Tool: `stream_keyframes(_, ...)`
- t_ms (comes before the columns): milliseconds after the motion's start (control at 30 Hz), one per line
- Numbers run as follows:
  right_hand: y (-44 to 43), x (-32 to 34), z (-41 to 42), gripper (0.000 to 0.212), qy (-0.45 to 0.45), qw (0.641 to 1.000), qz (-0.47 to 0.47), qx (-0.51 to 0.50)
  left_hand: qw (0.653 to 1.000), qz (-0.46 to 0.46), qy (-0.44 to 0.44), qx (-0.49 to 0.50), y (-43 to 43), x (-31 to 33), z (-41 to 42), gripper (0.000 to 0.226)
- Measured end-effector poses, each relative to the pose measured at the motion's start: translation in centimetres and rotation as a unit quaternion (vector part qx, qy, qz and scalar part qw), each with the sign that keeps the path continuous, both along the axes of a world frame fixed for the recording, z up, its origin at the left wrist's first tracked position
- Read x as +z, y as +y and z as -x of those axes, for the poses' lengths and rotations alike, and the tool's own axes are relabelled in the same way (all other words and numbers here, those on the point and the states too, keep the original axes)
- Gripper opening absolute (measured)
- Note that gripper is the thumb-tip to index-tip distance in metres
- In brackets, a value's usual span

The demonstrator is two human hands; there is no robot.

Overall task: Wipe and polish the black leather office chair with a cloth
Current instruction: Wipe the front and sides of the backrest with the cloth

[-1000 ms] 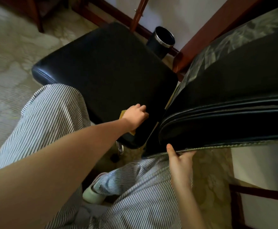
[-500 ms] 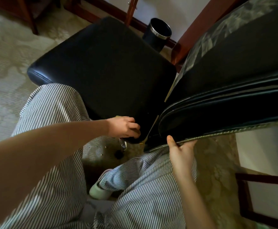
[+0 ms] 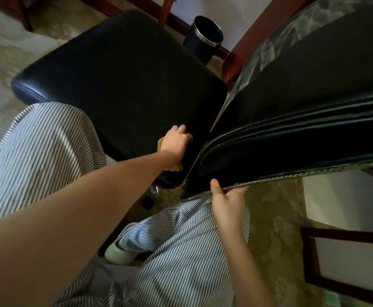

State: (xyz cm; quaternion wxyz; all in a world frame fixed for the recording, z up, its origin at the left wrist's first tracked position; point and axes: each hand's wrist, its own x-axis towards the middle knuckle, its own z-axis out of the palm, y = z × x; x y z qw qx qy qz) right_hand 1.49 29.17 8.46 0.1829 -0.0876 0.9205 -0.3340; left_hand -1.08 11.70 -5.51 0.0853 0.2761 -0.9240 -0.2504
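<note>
The carpet (image 3: 1, 69) runs pale along the left, and striped trousers (image 3: 48, 138) stand against the front of the chair. The black seat (image 3: 119, 74) fills the middle. At its rear corner, near the gap before the backrest, the left hand (image 3: 176, 141) presses down on a yellow cloth (image 3: 176, 167); the fingers are curled shut over it, and only scraps of yellow show beside the wrist and under it. A white shoe (image 3: 119, 251) shows below, on the floor. Further right, the right hand (image 3: 227, 202) grips the lower edge of the backrest (image 3: 291, 134), thumb up against the leather and fingers tucked beneath the rim. Behind the seat stands a dark bin (image 3: 205, 38) with a metal rim; what it contains I cannot tell.
</note>
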Motion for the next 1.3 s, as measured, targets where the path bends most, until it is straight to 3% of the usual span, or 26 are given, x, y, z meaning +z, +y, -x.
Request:
stream_keyframes(300, 0.0, 0.1, -0.2, 0.080, -0.004, 1.000, 0.025, 0.003, 0.998, 0.016, 0.016, -0.063, 5.0, -1.5, -6.1, 0.029)
stream_keyframes(367, 0.0, 0.2, -0.2, 0.082, -0.010, 1.000, 0.027, 0.006, 0.998, -0.027, 0.018, -0.061, 6.0, -1.6, -7.2, 0.030)
stream_keyframes(433, -0.1, 0.4, -0.2, 0.083, -0.010, 0.999, 0.026, 0.016, 0.989, -0.134, 0.061, -0.005, 7.1, -1.2, -8.0, 0.029)
stream_keyframes(533, 0.2, 0.7, -0.2, 0.083, -0.015, 0.999, 0.040, 0.033, 0.937, -0.310, 0.119, 0.109, 8.8, -0.2, -8.4, 0.026)
stream_keyframes(600, 0.7, 1.1, -0.3, 0.086, -0.029, 0.997, 0.048, 0.046, 0.899, -0.375, 0.157, 0.163, 9.5, 1.0, -8.1, 0.024)
stream_keyframes(733, 1.4, 1.9, -0.6, 0.091, -0.008, 0.995, 0.078, 0.066, 0.859, -0.389, 0.259, 0.208, 9.8, 4.8, -7.5, 0.019)
stream_keyframes(867, 2.1, 3.0, -0.6, 0.089, 0.028, 0.987, 0.149, 0.059, 0.795, -0.425, 0.352, 0.250, 9.7, 8.6, -8.1, 0.015)
stream_keyframes(967, 2.0, 4.6, -0.7, 0.086, 0.068, 0.976, 0.200, 0.058, 0.787, -0.388, 0.427, 0.218, 9.3, 12.1, -9.0, 0.016)
stream_keyframes(1167, 1.4, 8.2, -0.7, 0.080, 0.204, 0.939, 0.277, 0.024, 0.843, -0.161, 0.513, -0.002, 7.2, 20.6, -8.4, 0.024)
stream_keyframes(1300, 1.1, 9.3, -0.8, 0.075, 0.304, 0.909, 0.287, 0.000, 0.828, -0.072, 0.545, -0.108, 5.8, 26.0, -6.7, 0.027)
